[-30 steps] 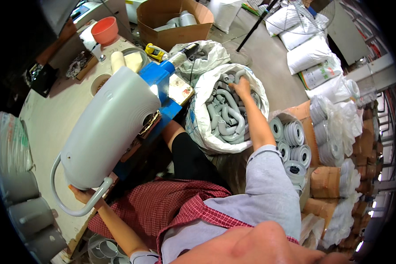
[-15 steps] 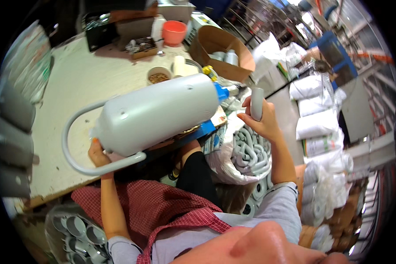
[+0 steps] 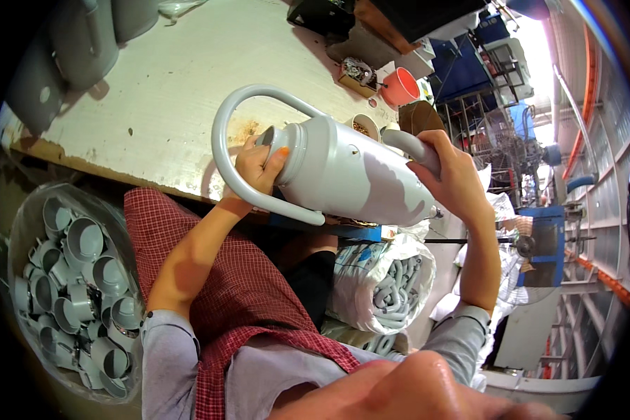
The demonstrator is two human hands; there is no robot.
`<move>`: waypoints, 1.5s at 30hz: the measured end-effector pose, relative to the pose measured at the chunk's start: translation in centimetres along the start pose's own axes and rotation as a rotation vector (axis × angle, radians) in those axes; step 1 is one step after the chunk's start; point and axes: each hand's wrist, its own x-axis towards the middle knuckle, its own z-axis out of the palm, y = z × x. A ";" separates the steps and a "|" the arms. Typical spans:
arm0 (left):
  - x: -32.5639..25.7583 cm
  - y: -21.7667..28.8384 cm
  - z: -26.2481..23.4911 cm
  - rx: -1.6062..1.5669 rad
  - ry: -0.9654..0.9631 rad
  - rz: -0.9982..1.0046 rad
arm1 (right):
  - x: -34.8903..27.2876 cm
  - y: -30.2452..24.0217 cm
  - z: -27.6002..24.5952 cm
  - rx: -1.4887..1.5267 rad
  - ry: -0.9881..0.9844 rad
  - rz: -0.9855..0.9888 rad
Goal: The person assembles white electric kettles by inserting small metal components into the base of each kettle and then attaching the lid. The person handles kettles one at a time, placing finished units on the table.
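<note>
A grey thermos jug body (image 3: 357,168) lies tilted in front of me, at the near edge of the table. Its neck is wrapped by the fingers of my left hand (image 3: 255,168). A large grey carrying handle (image 3: 222,133) arches out from the jug's neck end, around my left wrist. My right hand (image 3: 456,175) is closed on a small curved grey handle (image 3: 413,148), which is over the jug's side near the base end. Whether that handle touches the jug cannot be made out. The jug hides part of a blue fixture (image 3: 371,233) beneath it.
The pale table (image 3: 168,98) carries several grey jug bodies (image 3: 84,45), a red bowl (image 3: 400,87), a box of metal bits (image 3: 358,74) and a tub of small brown parts (image 3: 362,126). Below are a white sack of curved handles (image 3: 397,290) and a bag of grey collars (image 3: 84,241).
My view has turned. The jug now points its neck more toward the upper left, with my left hand around the neck. My right hand has brought the small handle over to the jug's side.
</note>
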 end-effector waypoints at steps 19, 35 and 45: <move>0.0 1.4 0.4 0.041 0.127 0.098 | 2.5 -0.3 3.1 0.203 -0.034 -0.168; -0.2 1.3 0.4 0.082 0.127 0.090 | 2.9 -0.6 3.8 0.168 -0.114 -0.123; 0.0 1.5 0.3 0.067 0.126 0.108 | 2.9 -0.6 4.0 0.082 -0.104 -0.115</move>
